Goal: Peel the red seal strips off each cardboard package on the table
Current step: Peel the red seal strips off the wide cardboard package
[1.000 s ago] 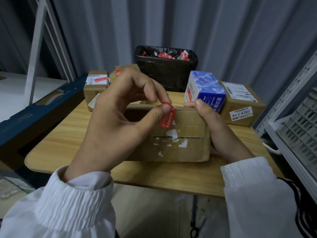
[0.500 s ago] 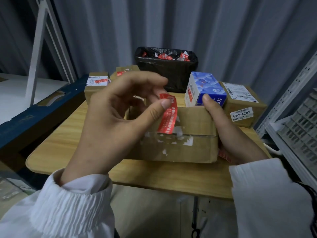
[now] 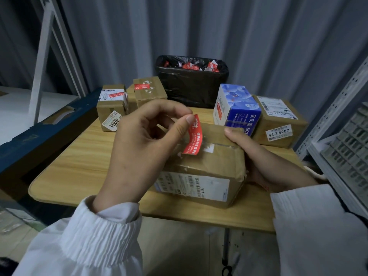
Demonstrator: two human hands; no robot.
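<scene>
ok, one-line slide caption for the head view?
Left hand pinches a red seal strip over a brown cardboard package gripped by the right hand on the wooden table.

Matt cardboard package (image 3: pixel 207 168), wood-grain table (image 3: pixel 79 156)

There's a white sticker (image 3: pixel 279 133) on the brown box (image 3: pixel 278 114) far right: 43-2-4202, with 5% beneath. The tag (image 3: pixel 112 122) on the small box (image 3: pixel 110 105) at left says 4004. The blue carton (image 3: pixel 239 108) shows "Se" beside Chinese characters. Your red seal strip (image 3: pixel 194 137) carries white Chinese print, and the shipping label (image 3: pixel 191 184) on the cardboard package (image 3: pixel 215 162) is too fine to read.
</scene>
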